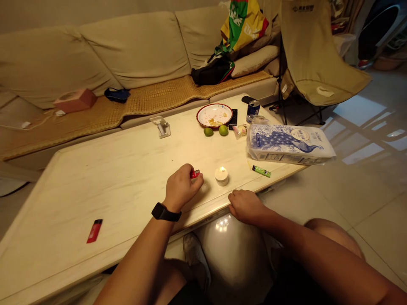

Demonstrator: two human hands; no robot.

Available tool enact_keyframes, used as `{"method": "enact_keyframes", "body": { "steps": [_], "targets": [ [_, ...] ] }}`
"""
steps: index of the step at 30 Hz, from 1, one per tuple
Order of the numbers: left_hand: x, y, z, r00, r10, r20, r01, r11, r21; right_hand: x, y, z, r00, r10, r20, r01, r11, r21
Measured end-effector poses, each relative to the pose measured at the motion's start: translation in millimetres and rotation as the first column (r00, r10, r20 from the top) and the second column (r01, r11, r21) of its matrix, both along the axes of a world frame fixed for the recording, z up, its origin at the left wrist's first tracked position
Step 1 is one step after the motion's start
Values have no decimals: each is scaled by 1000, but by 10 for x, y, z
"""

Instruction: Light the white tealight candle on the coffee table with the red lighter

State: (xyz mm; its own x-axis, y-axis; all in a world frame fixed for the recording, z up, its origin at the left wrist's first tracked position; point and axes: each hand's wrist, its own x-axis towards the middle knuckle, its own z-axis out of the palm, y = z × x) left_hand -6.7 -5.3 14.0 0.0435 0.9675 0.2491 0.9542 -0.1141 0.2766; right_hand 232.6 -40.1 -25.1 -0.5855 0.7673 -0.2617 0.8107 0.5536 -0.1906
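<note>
Red lighter (pixel 195 173), partly hidden, is clenched in the fingers (pixel 191 181) of the person's left hand (pixel 182 187), with a black wristwatch (pixel 166 212) on that wrist. The hand is over the cream table (pixel 95 186), just beside a lit tea-light candle (pixel 221 176). Work in hand, as judged from the room: the lighter is being handled next to the burning candle. Whether its button is pressed cannot be told (the hand covers it). The right hand (pixel 246 206) stands well apart from the lighter, resting on the table's near edge, its fingers (pixel 234 197) loosely curled and grasping nothing.

Nothing stands between lighter and candle. Other items on the table: a second red lighter (pixel 94 231) lying flat to the left, a green lighter (pixel 261 171) to the right, and a wrapped tissue pack (pixel 288 144) beyond that. Further back are a soiled plate (pixel 214 115), two limes (pixel 216 131), a drinks can (pixel 253 108) and a small clear stand (pixel 160 127). A beige sofa (pixel 136 46) runs behind the table.
</note>
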Motion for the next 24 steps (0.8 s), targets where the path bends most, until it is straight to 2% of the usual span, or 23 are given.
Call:
{"method": "enact_keyframes", "body": {
  "steps": [24],
  "targets": [
    [50, 2, 7, 1000, -8, -13, 8, 1000, -9, -12, -2, -28, 1000, 10, -7, -10, 999, 33]
  ]
}}
